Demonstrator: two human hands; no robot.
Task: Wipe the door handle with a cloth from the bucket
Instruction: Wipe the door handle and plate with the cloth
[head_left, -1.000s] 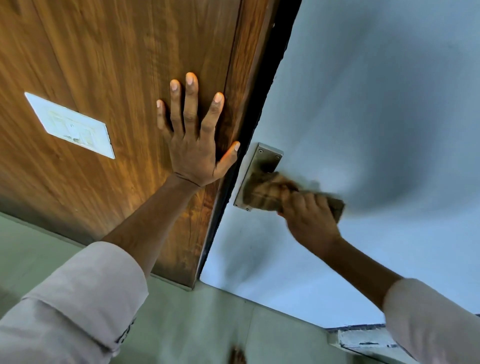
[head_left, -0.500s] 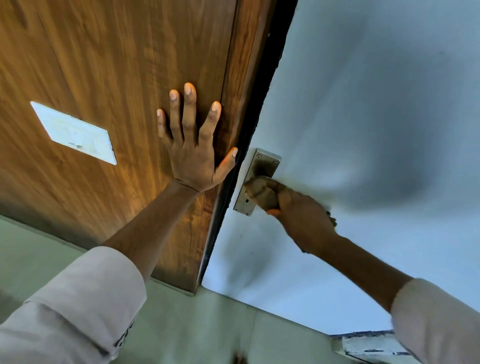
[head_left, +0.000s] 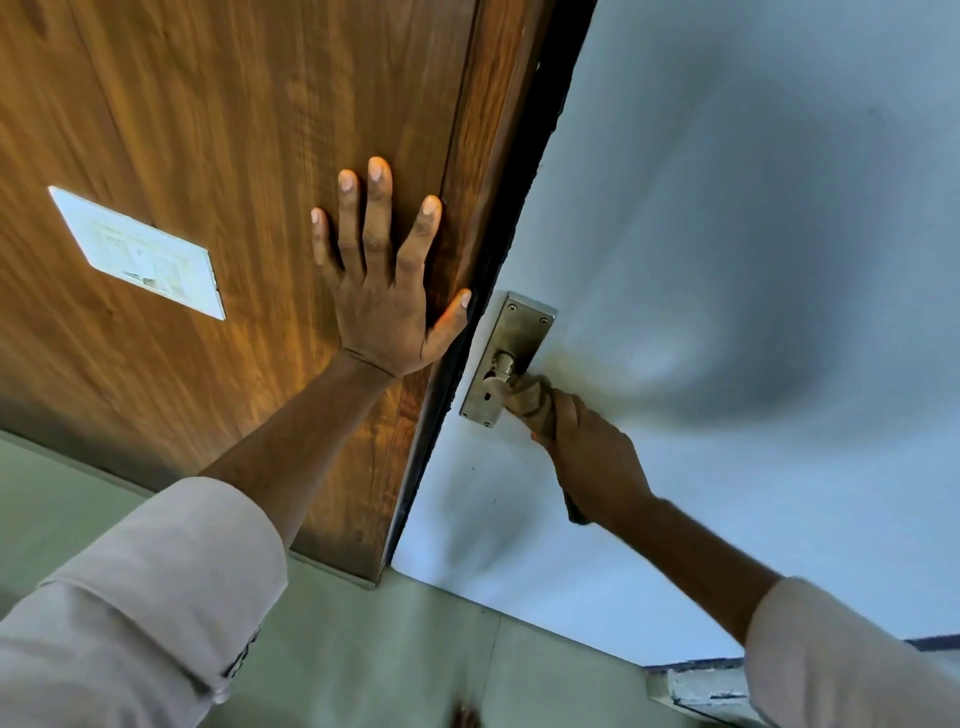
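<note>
Pale door face (head_left: 727, 208) carries the door handle (head_left: 501, 371) beside the wooden frame (head_left: 208, 130). Right hand (head_left: 592, 457) grips the cloth (head_left: 532, 400) around the lever; left hand (head_left: 382, 306) braces flat, fingers spread. Rotate the cloth around the lever, then cover the backplate (head_left: 519, 332).

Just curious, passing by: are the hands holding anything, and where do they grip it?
The right hand grips a brown cloth, wrapped round the door handle. The left hand holds nothing, flat on the wooden door.

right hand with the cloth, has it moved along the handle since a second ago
Yes. The right hand and cloth have slid down and away from the metal backplate, uncovering the handle's neck; a second ago the cloth lay over the plate's lower half.
</note>
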